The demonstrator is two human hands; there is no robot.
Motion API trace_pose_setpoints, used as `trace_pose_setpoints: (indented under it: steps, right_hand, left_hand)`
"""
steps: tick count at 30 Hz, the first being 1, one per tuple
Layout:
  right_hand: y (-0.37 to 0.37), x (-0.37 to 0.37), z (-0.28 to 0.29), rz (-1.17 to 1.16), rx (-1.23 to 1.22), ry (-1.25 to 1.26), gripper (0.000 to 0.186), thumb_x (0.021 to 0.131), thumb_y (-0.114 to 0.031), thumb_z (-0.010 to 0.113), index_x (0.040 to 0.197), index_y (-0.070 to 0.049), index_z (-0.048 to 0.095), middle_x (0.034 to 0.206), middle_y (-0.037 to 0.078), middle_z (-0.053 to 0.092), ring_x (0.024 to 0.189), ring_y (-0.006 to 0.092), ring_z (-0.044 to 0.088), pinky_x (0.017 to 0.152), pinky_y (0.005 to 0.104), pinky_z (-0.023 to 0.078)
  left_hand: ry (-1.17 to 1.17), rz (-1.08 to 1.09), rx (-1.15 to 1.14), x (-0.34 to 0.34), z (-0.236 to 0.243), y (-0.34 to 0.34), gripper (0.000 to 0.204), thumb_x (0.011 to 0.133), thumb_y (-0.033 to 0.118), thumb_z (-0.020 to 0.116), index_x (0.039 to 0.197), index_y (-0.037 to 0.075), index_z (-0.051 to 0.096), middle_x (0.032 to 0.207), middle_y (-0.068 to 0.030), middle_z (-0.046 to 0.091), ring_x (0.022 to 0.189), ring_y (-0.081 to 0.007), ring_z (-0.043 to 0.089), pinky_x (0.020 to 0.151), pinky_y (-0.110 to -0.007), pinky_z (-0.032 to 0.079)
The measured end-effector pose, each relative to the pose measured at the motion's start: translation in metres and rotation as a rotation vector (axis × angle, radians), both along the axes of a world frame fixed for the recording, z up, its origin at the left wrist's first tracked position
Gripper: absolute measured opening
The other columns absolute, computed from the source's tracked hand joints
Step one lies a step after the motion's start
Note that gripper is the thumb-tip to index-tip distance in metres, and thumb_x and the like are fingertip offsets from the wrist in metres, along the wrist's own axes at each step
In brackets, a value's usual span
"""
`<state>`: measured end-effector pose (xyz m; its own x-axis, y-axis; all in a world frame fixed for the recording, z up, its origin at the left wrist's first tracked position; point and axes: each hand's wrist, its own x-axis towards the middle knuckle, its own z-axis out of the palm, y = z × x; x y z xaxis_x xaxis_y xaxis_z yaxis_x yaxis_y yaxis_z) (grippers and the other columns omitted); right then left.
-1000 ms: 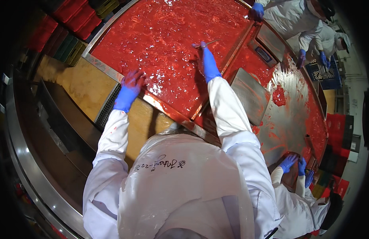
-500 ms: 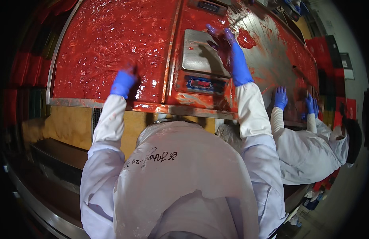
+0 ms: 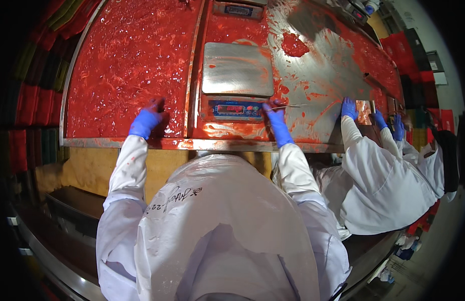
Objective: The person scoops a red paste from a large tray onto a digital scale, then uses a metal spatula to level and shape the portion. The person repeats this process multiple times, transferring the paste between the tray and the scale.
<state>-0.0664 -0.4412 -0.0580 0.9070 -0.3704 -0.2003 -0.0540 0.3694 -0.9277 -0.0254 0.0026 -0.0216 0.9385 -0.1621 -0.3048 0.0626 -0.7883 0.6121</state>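
My left hand (image 3: 148,120), in a blue glove, is over the near right part of a shallow steel-edged tray (image 3: 65,100) filled with wet, glossy red pulp (image 3: 127,60). Its red-smeared fingers look apart from the thumb and blend into the pulp; I see nothing held. My right hand (image 3: 277,120), also blue-gloved, is closed around thin metal tweezers (image 3: 291,106) whose tips point right. It is just right of the blue display panel (image 3: 236,109) of a bench scale. The scale's steel plate (image 3: 237,70) bears nothing but smears.
A red clump (image 3: 294,45) lies on the smeared steel worktop (image 3: 322,100). A second scale (image 3: 239,10) stands at the far side. On the right, a co-worker's gloved hands (image 3: 349,108) are beside a small panel with pinkish contents (image 3: 364,112). Coloured crates (image 3: 29,103) are stacked at left.
My right hand has come back toward me from above the scale plate to beside its display, tweezers still in it. My left hand remains over the pulp. The whole view has shifted slightly.
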Motion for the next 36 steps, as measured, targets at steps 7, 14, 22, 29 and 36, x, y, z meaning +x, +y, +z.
trace_pose_setpoints:
  steps: [7, 14, 22, 29, 36]
  right_hand:
    - [0.016, 0.001, 0.006, 0.212, -0.339, 0.020, 0.070, 0.073, -0.009, 0.075, 0.121, -0.007, 0.024, 0.116, 0.014, 0.041, 0.110, 0.0219, 0.043, 0.097, 0.0331, 0.035]
    - [0.008, -0.004, 0.016, 0.259, -0.458, 0.111, 0.075, 0.073, -0.014, 0.074, 0.125, -0.003, 0.020, 0.125, 0.018, 0.038, 0.121, 0.0241, 0.035, 0.104, 0.0336, 0.024]
    - [0.017, -0.011, 0.042, 0.263, -0.478, 0.131, 0.072, 0.078, -0.017, 0.071, 0.127, 0.000, 0.021, 0.126, 0.017, 0.040, 0.119, 0.0225, 0.039, 0.102, 0.0329, 0.030]
    - [-0.016, 0.001, 0.014, 0.037, -0.315, -0.020, 0.053, 0.090, -0.042, 0.058, 0.121, -0.002, 0.043, 0.107, 0.005, 0.051, 0.103, 0.0146, 0.048, 0.093, 0.0292, 0.039]
    - [-0.029, 0.025, 0.123, 0.254, -0.049, 0.146, 0.072, 0.086, -0.065, 0.044, 0.119, -0.001, 0.051, 0.119, 0.011, 0.054, 0.113, 0.0197, 0.050, 0.098, 0.0323, 0.036]
  left_hand:
    - [0.145, 0.325, -0.410, 0.028, 0.031, 0.017, 0.065, 0.082, 0.023, 0.067, 0.137, 0.005, 0.038, 0.131, -0.0153, 0.050, 0.113, -0.0174, 0.053, 0.091, -0.030, 0.046]
    - [0.114, 0.175, -0.406, 0.034, -0.008, 0.005, 0.066, 0.083, 0.018, 0.065, 0.139, 0.005, 0.034, 0.139, -0.0153, 0.042, 0.125, -0.0266, 0.043, 0.102, -0.034, 0.038]
    - [-0.161, 0.064, 0.163, 0.019, -0.007, -0.021, 0.039, 0.076, 0.015, 0.063, 0.113, 0.004, 0.055, 0.118, -0.0205, 0.056, 0.106, -0.0367, 0.056, 0.089, -0.041, 0.046]
    - [-0.411, 0.105, 0.100, 0.047, 0.018, -0.015, 0.042, 0.086, 0.027, 0.058, 0.119, 0.003, 0.055, 0.119, -0.0172, 0.057, 0.114, -0.0315, 0.053, 0.092, -0.037, 0.046]
    - [-0.028, 0.059, -0.356, 0.083, 0.066, -0.094, 0.056, 0.092, 0.045, 0.049, 0.127, 0.001, 0.049, 0.126, -0.0218, 0.052, 0.121, -0.0319, 0.048, 0.100, -0.035, 0.038]
